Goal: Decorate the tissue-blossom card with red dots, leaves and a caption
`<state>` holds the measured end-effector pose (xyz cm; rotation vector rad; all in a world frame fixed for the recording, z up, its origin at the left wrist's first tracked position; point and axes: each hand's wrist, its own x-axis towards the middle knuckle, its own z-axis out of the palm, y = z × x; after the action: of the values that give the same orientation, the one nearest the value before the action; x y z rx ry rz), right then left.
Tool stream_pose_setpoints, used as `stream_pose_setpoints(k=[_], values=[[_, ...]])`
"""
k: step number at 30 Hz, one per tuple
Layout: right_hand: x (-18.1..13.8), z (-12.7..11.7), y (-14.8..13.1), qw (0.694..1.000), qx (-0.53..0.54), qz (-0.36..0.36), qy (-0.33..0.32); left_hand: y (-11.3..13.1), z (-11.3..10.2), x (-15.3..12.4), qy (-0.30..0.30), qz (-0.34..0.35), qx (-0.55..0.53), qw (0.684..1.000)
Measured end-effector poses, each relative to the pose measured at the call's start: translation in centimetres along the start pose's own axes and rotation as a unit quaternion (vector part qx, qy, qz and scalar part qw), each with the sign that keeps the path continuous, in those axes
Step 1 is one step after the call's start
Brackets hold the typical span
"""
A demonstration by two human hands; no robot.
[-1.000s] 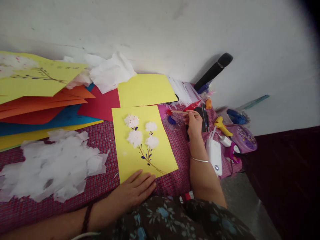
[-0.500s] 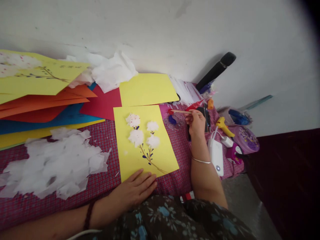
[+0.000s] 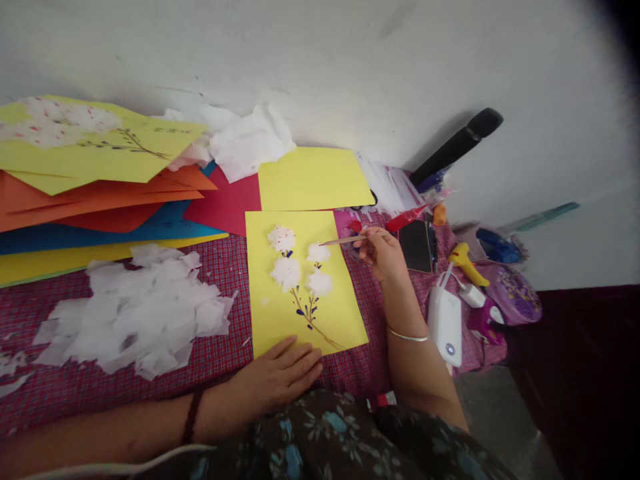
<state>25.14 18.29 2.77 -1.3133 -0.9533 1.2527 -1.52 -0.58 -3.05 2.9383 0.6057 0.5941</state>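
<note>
My left hand [image 3: 280, 373] lies flat, fingers stretched out, on the lower edge of a yellow paper sheet [image 3: 265, 320]. On that sheet are painted brown branches [image 3: 320, 328] with dark blue leaves and several fluffy white paper blossoms [image 3: 286, 274]. The upper left blossom [image 3: 281, 238] carries small red dots. My right hand [image 3: 383, 253] pinches a thin wooden stick [image 3: 350, 240], whose tip is at the upper right blossom [image 3: 319, 253]; whether it touches cannot be made out. Red paint [image 3: 355, 227] shows just beyond my right hand, which partly hides the paint holder.
Torn white tissue pieces [image 3: 145, 313] lie in a heap at left. Coloured paper sheets [image 3: 115, 230] and a finished-looking blossom picture [image 3: 100, 143] lie behind. At right are a white power bank [image 3: 445, 323], a yellow glue gun [image 3: 467, 263] and a black microphone-like object [image 3: 457, 147] against the wall.
My right hand has moved the stick left, from the red paint to the upper right blossom. My left hand stays on the sheet. The view has shifted slightly.
</note>
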Motion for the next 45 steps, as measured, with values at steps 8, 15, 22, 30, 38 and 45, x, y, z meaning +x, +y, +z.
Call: stream_pose_setpoints(k=[8,15,22,30,38,45], values=[[-0.43,0.11,-0.22,0.998,-0.036,0.009,-0.046,0.06,0.39,-0.35,-0.031,0.008,0.005,0.999],[-0.58,-0.01,-0.18,0.996,-0.047,0.022,-0.076,0.03,0.17,-0.18,-0.028,0.009,-0.001,1.000],[-0.26,-0.37,-0.18,0.999,-0.034,0.021,-0.034,-0.02,0.18,-0.20,-0.030,0.012,-0.002,0.999],[0.17,-0.12,0.18,1.000,-0.007,0.020,0.013,0.01,0.07,0.05,0.004,0.002,0.011,1.000],[-0.01,0.08,0.13,0.998,-0.006,0.064,0.005,-0.02,0.09,-0.03,-0.012,0.007,0.017,1.000],[0.17,-0.18,-0.03,0.998,0.008,0.049,0.040,0.00,0.41,-0.28,-0.019,0.009,0.014,1.000]])
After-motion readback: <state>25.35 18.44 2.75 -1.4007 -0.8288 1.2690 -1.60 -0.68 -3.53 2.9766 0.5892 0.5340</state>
